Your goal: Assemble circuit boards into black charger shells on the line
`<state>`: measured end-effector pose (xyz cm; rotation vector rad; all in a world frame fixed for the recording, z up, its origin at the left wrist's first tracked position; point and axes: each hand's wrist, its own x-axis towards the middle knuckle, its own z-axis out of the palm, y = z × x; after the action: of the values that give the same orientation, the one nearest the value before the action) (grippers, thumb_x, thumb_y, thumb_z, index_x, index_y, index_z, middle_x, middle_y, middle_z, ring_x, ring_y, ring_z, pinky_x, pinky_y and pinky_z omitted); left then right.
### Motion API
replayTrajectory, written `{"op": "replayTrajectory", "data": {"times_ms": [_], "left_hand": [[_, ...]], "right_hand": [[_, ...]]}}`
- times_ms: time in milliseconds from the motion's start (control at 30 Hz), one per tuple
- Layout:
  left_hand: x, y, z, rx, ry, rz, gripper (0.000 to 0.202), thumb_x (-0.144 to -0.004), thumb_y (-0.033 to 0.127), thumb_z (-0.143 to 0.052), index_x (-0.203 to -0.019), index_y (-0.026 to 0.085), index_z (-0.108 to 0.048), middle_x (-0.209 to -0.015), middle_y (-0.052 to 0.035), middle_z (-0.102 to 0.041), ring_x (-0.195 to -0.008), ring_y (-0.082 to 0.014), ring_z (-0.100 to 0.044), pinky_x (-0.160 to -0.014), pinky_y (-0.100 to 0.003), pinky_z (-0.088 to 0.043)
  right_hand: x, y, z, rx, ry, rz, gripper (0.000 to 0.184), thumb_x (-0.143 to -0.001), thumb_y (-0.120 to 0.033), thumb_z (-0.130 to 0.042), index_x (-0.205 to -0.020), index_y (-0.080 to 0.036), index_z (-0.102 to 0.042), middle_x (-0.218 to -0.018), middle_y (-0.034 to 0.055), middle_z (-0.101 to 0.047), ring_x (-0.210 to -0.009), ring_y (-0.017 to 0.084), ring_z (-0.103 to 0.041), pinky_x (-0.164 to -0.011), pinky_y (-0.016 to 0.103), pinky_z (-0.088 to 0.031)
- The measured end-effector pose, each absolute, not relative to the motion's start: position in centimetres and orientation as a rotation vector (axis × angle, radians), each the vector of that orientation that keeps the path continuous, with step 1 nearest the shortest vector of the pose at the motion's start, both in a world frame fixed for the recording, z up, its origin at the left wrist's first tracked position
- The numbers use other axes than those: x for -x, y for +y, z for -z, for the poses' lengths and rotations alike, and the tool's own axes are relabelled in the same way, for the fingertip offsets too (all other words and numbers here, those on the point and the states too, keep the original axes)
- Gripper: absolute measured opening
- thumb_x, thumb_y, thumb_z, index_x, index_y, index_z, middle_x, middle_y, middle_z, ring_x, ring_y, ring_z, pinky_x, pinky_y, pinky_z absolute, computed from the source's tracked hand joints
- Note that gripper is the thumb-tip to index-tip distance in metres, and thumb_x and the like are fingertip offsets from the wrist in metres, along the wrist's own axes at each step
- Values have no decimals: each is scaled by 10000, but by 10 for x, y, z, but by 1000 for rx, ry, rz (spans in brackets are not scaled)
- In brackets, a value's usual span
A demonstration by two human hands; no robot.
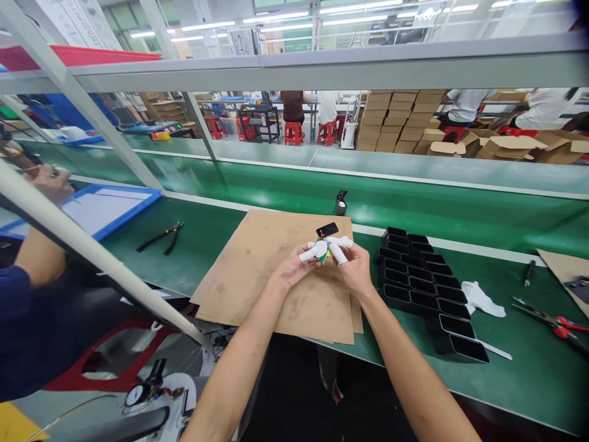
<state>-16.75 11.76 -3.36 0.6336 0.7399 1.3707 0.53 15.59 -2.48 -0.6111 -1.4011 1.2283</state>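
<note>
Both hands hold a small green circuit board (324,254) with a round white part on it, above a brown cardboard sheet (271,264). My left hand (294,265) pinches it from the left. From the right, my right hand (353,261) grips it, thumb and fingers closed about its edge. White finger covers sit on several fingertips of both hands. Just beyond the board is a black rectangular panel (327,230), with thin wires near the board's top. Farther off, a small black case (341,204) stands upright with a black piece sticking out of its top.
To the right are rows of open black cases (410,283), a white cloth (483,299), a white stick (499,351) and red-handled pliers (552,320). Black pliers (165,236) and a blue-rimmed tray (124,212) lie left. A co-worker's hand (50,183) is at far left, behind a slanted pole (105,258).
</note>
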Motion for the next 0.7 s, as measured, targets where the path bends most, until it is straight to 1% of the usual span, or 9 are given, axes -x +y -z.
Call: {"op": "replayTrajectory", "data": {"times_ms": [100, 167, 300, 367, 433, 467, 533, 633, 700], "left_hand": [[168, 118, 34, -617, 724, -1397, 453, -643, 324, -1026, -962, 131, -768, -836, -42, -768, -689, -131, -695, -782, -292, -579], [169, 119, 34, -604, 710, -1414, 492, -611, 343, -1042, -959, 135, -765, -815, -29, -763, -671, -121, -693, -761, -270, -580], [170, 119, 35, -590, 689, -1418, 482, -621, 332, -1038, -958, 123, -764, -791, -23, -757, -671, -123, -706, -741, -253, -584], [170, 118, 35, -586, 680, -1410, 455, -648, 318, -1025, -963, 114, -768, -807, -30, -764, -678, -123, -705, -760, -261, -595], [171, 117, 35, -580, 672, -1398, 425, -681, 302, -1007, -979, 111, -773, -838, -41, -773, -688, -124, -705, -775, -268, -604], [171, 117, 36, -577, 669, -1390, 404, -703, 292, -992, -991, 111, -774, -859, -49, -779, -699, -129, -709, -777, -271, -607], [173, 117, 36, -568, 666, -1373, 338, -767, 275, -945, -1009, 116, -770, -899, -64, -786, -736, -146, -725, -773, -274, -607], [176, 117, 38, -544, 663, -1364, 218, -872, 275, -843, -1017, 137, -756, -952, -69, -788, -830, -163, -742, -816, -277, -606], [176, 118, 39, -532, 661, -1355, 196, -905, 282, -800, -1035, 144, -752, -990, -71, -789, -895, -172, -743, -870, -291, -604]], "right_hand": [[-3, 154, 26, 621, -1379, -1242, 340, -996, -479, -687, -1241, -264, -787, -782, -4, -665, -582, 122, -525, -599, 315, -495], [-1, 153, 27, 633, -1361, -1251, 375, -996, -488, -684, -1287, -263, -758, -779, -7, -679, -560, 119, -530, -588, 315, -505], [1, 153, 28, 645, -1363, -1247, 339, -937, -479, -765, -1182, -246, -791, -943, 30, -748, -583, 111, -549, -561, 302, -498], [0, 154, 29, 646, -1370, -1239, 326, -926, -474, -779, -1156, -244, -804, -968, 32, -746, -599, 112, -550, -564, 297, -494], [0, 153, 29, 651, -1382, -1235, 330, -949, -484, -750, -1165, -240, -807, -904, 23, -729, -600, 118, -549, -592, 304, -511], [0, 152, 29, 651, -1385, -1237, 356, -971, -499, -717, -1206, -244, -795, -881, 19, -718, -596, 122, -551, -601, 308, -521], [1, 149, 29, 631, -1396, -1262, 445, -984, -523, -686, -1347, -268, -728, -926, 23, -715, -612, 128, -569, -626, 317, -545], [3, 144, 27, 605, -1463, -1252, 605, -898, -480, -804, -1458, -318, -644, -1064, 26, -703, -677, 125, -578, -718, 335, -578], [3, 142, 25, 634, -1516, -1190, 629, -851, -413, -861, -1441, -332, -659, -1030, 3, -679, -688, 116, -541, -768, 338, -572]]}}
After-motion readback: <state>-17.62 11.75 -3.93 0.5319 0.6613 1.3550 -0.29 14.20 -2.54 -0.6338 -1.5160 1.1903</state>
